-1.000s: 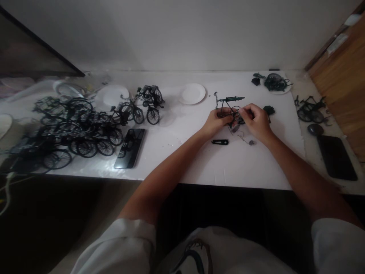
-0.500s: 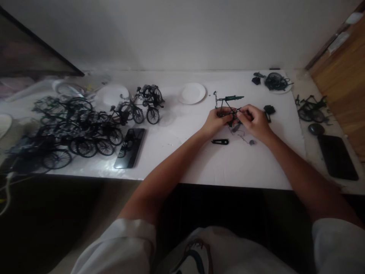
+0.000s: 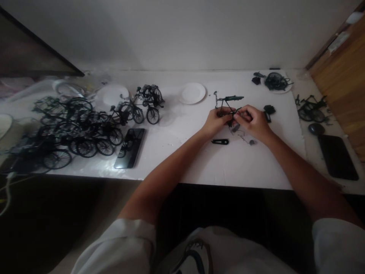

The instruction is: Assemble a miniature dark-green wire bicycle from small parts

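Over the right half of the white table, my left hand point(image 3: 218, 121) is closed around a dark miniature bicycle frame point(image 3: 232, 98), whose thin bars stick up past the fingers. My right hand point(image 3: 253, 118) pinches at the same spot on the frame from the other side; whatever small part sits between its fingertips is too tiny to make out. Just below the hands lie thin metal pieces point(image 3: 244, 139) and a flat black part with a round hole point(image 3: 220, 141). A small dark green part point(image 3: 269, 110) rests beside my right hand.
Many assembled miniature bicycles point(image 3: 85, 125) crowd the left side, near a phone point(image 3: 129, 148). A white paper plate point(image 3: 192, 93) stands at the back; another plate point(image 3: 285, 90) holds dark wheels. At right are another small bicycle point(image 3: 311, 108), a round black object point(image 3: 316, 129) and a dark phone point(image 3: 338, 157).
The fingers of my right hand have shifted slightly against the bicycle frame. My left hand and the frame stay almost in place.
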Demonstrator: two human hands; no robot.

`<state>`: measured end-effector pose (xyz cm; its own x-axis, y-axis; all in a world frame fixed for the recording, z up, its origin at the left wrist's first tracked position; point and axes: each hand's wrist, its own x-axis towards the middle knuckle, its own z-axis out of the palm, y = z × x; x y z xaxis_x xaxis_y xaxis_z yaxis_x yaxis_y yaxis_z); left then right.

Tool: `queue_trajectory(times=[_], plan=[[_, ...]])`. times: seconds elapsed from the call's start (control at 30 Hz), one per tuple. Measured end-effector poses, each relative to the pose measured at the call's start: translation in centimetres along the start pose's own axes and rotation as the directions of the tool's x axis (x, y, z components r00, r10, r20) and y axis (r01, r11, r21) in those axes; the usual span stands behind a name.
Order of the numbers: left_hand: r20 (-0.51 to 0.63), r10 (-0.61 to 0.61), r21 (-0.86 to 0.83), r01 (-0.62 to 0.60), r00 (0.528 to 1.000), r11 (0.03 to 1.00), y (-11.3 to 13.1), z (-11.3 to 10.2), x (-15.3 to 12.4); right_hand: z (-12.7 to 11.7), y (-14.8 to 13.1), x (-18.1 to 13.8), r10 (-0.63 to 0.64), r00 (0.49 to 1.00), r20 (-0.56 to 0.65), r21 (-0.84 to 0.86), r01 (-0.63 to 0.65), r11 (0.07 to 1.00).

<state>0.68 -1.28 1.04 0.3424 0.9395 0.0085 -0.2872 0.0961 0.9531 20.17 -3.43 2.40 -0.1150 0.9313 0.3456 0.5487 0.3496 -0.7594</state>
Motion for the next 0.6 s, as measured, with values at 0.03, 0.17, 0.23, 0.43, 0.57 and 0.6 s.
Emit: queue_trajectory(times=[0.03,0.17,0.23,0.43,0.57,0.6], plan=[[0.004,0.005,0.006,-0.005,1.0,1.0,0.0,-0.01,0.0,0.02,0.01,0.0,0.001,1.0,-0.002,-0.003,-0.001,1.0],[0.022,0.04,-0.003,-0.04,0.999,0.999,0.06,0.0,-0.06,0.08,0.14,-0.01,-0.009,1.0,-0.01,-0.002,0.009,1.0],[0.035,0.058,-0.011,-0.058,0.998,0.998,0.11,0.02,-0.11,0.09,0.15,-0.02,-0.012,1.0,-0.011,0.002,0.012,1.0],[0.018,0.072,0.051,-0.073,0.997,0.996,0.54,0.28,-0.46,0.01,-0.37,-0.05,0.001,1.0,-0.019,0.006,-0.001,1.0],[-0.009,0.073,0.08,-0.073,0.997,0.994,0.64,0.47,-0.56,-0.09,-0.15,0.0,-0.003,1.0,-0.024,0.006,0.003,1.0],[-0.016,0.077,0.086,-0.075,0.997,0.993,0.61,0.49,-0.54,-0.11,0.05,0.02,-0.007,1.0,-0.022,0.016,0.007,1.0]])
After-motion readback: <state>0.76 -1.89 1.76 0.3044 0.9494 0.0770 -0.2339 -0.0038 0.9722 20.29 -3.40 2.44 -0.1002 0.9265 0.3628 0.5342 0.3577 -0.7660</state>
